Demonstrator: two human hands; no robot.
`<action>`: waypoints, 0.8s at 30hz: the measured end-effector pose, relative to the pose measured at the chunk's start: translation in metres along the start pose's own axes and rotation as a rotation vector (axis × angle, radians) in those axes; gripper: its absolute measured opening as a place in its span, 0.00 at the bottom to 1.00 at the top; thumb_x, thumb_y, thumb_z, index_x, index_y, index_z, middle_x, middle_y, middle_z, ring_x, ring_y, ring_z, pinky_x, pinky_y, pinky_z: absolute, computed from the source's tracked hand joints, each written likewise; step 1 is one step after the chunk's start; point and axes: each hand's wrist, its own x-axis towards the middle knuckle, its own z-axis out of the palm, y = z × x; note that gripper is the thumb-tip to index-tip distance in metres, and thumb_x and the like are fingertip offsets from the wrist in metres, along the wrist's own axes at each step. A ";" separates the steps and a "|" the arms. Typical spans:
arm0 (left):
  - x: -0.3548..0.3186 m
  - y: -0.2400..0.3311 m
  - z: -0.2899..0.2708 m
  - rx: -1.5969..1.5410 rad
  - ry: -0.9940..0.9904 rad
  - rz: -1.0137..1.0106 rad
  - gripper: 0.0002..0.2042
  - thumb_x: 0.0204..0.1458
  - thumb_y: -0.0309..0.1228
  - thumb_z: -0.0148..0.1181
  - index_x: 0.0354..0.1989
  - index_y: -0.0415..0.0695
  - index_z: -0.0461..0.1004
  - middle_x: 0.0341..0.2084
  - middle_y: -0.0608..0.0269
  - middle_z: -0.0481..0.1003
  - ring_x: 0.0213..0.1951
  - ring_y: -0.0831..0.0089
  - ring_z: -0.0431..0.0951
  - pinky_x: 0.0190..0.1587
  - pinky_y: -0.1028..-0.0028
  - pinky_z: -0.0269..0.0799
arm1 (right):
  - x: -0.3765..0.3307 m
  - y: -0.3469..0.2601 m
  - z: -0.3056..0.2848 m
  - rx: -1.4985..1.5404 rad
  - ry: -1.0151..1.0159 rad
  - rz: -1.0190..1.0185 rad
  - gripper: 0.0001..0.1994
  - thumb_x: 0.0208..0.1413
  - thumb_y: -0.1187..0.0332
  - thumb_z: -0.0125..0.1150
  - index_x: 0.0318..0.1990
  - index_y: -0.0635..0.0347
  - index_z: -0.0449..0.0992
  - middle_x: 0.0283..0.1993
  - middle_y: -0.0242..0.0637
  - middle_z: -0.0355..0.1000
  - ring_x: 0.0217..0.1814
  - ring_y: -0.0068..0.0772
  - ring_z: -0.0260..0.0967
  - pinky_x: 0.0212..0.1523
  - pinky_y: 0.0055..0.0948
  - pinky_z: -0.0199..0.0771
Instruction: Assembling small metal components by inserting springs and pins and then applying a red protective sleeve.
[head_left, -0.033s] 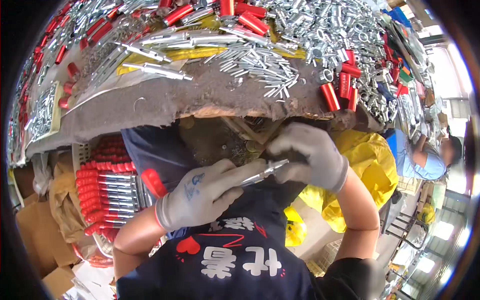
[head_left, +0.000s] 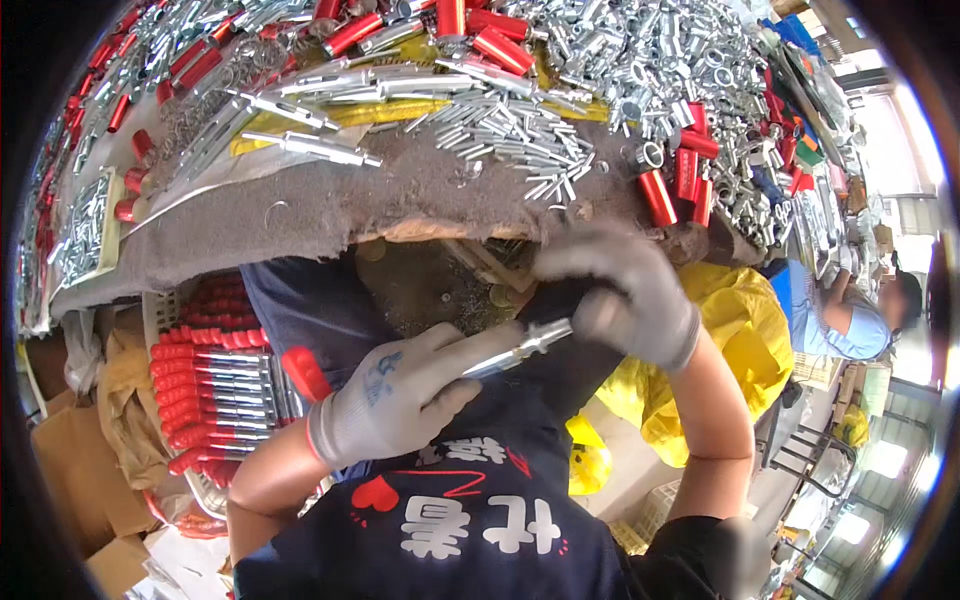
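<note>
My left hand, in a grey-white work glove, is closed around a red-handled metal tool. Its silver stepped shaft slants up to the right past my fingertips, and its red handle sticks out behind my wrist. The middle of the tool is hidden by the glove. At the shaft's far end is my gloved right hand, partly blurred. Its fingers curve apart from the thumb, which is at or close to the tip; whether it touches I cannot tell. Nothing shows between those fingers.
A cloth-covered bench ahead bears heaps of silver pins, rings and red sleeves. Left of me, a basket holds stacked red-handled tools. Yellow bags lie right. Another person sits farther right.
My right hand's fingers have spread and lifted away from the thumb. My left hand and the tool have shifted very slightly left and down.
</note>
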 end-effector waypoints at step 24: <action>-0.084 -0.030 0.001 -0.127 -0.168 -0.295 0.25 0.51 0.32 0.58 0.61 0.47 0.65 0.30 0.50 0.73 0.32 0.55 0.76 0.38 0.64 0.71 | -0.034 -0.035 0.075 -0.040 -0.237 0.114 0.21 0.35 0.65 0.71 0.42 0.54 0.77 0.37 0.39 0.71 0.38 0.43 0.68 0.41 0.36 0.69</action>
